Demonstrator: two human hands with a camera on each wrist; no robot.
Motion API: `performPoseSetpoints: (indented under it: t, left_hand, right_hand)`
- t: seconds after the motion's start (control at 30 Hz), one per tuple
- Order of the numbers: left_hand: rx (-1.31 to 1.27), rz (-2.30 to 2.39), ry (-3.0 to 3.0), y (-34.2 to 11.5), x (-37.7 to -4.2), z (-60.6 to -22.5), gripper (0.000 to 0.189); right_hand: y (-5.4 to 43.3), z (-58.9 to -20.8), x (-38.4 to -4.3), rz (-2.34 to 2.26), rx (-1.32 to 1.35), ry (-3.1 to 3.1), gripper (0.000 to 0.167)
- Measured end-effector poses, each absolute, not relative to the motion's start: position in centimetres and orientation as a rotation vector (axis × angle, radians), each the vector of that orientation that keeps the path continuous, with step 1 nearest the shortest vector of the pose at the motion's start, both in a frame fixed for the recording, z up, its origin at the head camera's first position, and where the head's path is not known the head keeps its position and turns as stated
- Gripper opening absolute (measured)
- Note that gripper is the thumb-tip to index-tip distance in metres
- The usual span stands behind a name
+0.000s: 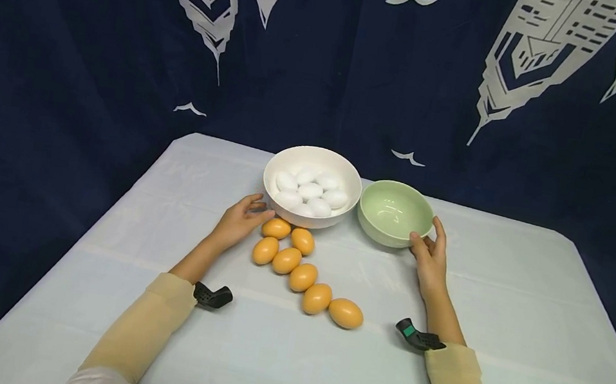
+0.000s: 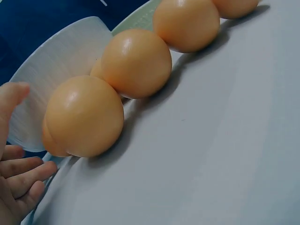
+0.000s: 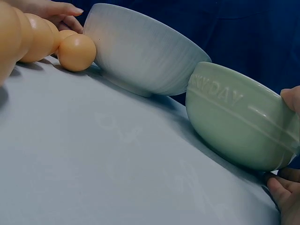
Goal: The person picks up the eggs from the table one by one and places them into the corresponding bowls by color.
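Observation:
My left hand (image 1: 240, 222) is at the near left side of a white bowl (image 1: 310, 221), which holds several white eggs (image 1: 310, 191). Its fingers reach toward the bowl's wall, with the thumb apart from them and nothing gripped. To the right, my right hand (image 1: 429, 260) holds the side of an empty green bowl (image 1: 393, 213). In the right wrist view, the thumb (image 3: 291, 98) lies on that bowl's rim and the other fingers are low by its base, partly cut off. Several orange-brown eggs (image 1: 303, 278) lie on the table in front of the white bowl.
A white cloth covers the table (image 1: 353, 379). The two bowls stand side by side near its back edge. A dark blue curtain (image 1: 323, 77) with white prints hangs behind. A black wrist device (image 1: 212, 296) sits at the left wrist, another (image 1: 418, 337) at the right.

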State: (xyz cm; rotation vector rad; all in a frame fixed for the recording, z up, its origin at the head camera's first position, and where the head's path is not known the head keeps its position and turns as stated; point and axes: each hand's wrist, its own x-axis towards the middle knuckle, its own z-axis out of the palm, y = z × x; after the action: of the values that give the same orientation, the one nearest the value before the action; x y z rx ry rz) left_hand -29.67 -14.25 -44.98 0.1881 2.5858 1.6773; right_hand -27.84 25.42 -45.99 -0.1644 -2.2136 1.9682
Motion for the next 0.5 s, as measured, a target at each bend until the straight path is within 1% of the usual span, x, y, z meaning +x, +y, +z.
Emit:
performPoseSetpoints:
  t: [0.1,0.2,0.37,0.5]
  left_hand:
    - [0.241,1.681,2.557,-14.4,-29.1,-44.7,0.064]
    - [0.268,1.688,2.526,-14.3,-28.7,-44.5,0.058]
    - [0.280,1.646,2.525,-13.7,-28.3,-43.9,0.052]
    - [0.242,1.567,2.570,-13.1,-28.0,-43.4,0.051]
  right_hand:
    - [25.3,-45.9,-27.8,1.963,-0.164,-2.215,0.070]
    - [25.3,-45.9,-27.9,1.963,-0.171,-2.213,0.070]
    - [25.3,-45.9,-27.9,1.964,-0.176,-2.205,0.070]
    - [25.3,-46.0,-27.9,1.979,-0.168,-2.189,0.070]
